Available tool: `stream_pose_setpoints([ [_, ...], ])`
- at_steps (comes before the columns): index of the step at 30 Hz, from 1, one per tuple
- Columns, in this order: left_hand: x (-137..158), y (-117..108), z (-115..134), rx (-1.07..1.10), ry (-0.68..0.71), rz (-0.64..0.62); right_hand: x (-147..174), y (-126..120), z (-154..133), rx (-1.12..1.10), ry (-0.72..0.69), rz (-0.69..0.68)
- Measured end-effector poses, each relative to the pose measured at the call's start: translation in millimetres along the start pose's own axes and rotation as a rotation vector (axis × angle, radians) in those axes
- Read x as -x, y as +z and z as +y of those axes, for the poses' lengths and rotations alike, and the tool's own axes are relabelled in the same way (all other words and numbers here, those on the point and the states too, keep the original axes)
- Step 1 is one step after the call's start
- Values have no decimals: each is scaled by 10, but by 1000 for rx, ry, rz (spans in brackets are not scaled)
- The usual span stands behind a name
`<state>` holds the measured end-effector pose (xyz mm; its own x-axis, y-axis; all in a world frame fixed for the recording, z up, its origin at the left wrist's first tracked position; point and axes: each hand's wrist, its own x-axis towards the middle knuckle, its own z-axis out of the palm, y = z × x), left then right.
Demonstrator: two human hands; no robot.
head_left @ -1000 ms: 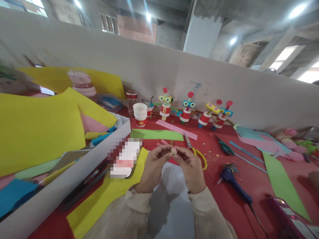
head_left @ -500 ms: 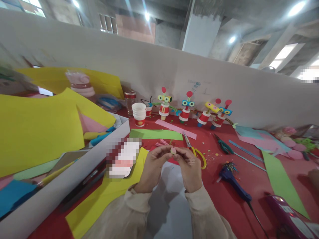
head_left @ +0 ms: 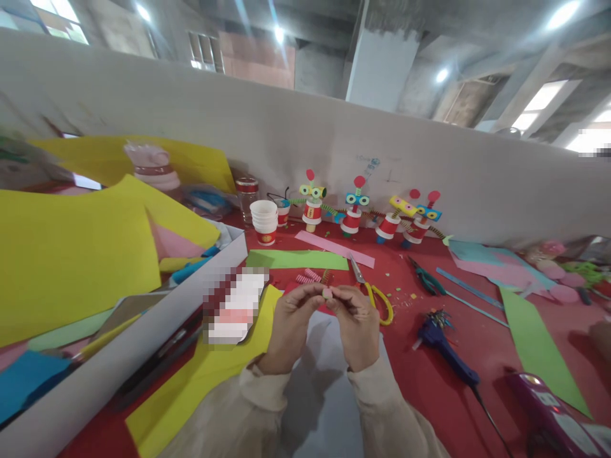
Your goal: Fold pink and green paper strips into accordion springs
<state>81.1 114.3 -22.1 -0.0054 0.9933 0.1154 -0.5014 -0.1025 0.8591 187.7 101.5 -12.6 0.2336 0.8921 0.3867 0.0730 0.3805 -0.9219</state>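
Between my fingertips is a small pink and green paper piece (head_left: 327,294), its exact shape partly covered. My left hand (head_left: 292,324) pinches it from one side, and my right hand (head_left: 357,324) grips it from the other. Both hands are above a white sheet (head_left: 324,381) on the red table. Just beyond them lie pink striped folded paper strips (head_left: 310,276). Yellow-handled scissors (head_left: 377,299) rest right of my right hand, blades pointing away. A green paper strip (head_left: 296,259) and a pink strip (head_left: 334,248) lie farther back.
Several paper-cup figures (head_left: 351,219) stand along the wall by stacked cups (head_left: 264,222). On the right are pliers (head_left: 424,275), a blue glue gun (head_left: 446,353) with a cord, and a purple device (head_left: 548,407). A white box (head_left: 143,356) of coloured paper occupies the left.
Both hands have shifted very slightly left in the picture, still pinching the small paper piece. The whole view has moved a little; the things on the table lie as before.
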Motion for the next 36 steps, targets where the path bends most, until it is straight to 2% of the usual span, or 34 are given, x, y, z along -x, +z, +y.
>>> stream_pose_setpoints([
  [8,-39,-2,-29,26,21,9,-15,4,7,-4,21,-108],
  [16,-23,42,84,141,-103,-56,6,-7,-75,-32,61,-104],
  [19,-15,26,131,162,-134,-113,14,-3,-107,-30,27,-116],
  [31,-52,-36,130,56,-111,-193,24,-9,-68,17,-67,-120],
  [36,-62,-43,144,34,-107,-199,35,-4,-57,-5,-48,-133],
])
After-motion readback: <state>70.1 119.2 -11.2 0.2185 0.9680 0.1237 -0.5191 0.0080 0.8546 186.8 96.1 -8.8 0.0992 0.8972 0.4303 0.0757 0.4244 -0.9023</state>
